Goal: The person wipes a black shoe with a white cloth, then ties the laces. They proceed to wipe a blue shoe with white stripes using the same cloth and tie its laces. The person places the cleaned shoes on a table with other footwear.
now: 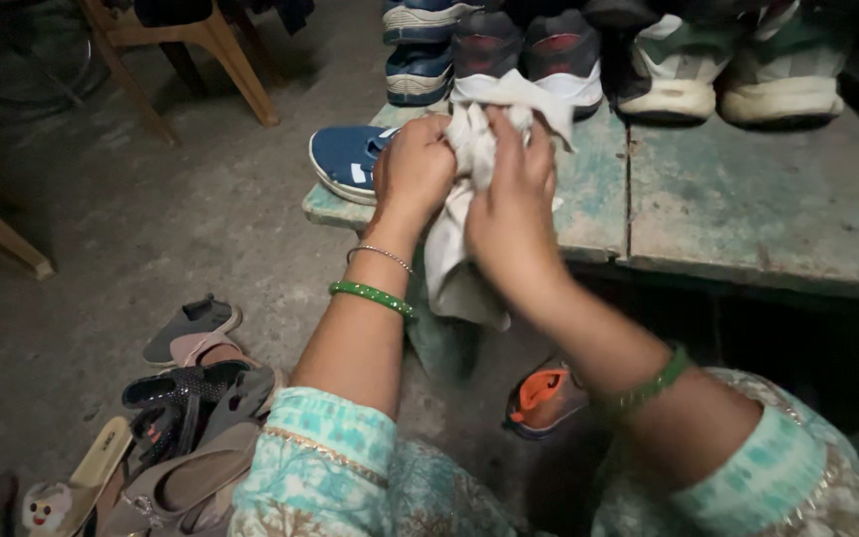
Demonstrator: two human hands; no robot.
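My left hand (412, 171) and my right hand (512, 204) are both closed on a crumpled white cloth (461, 254) that hangs down between them over the front edge of a worn green wooden platform (748, 204). A blue sneaker (345, 159) lies on the platform just left of my left hand, partly hidden behind it. Green bangles sit on both wrists.
Several sneakers line the back of the platform, among them a black-and-red pair (527, 55) and a white-and-green pair (738, 70). A pile of sandals (176, 438) lies on the floor at lower left. An orange-and-grey shoe (546, 396) lies below the platform. Wooden chair legs (231, 60) stand at upper left.
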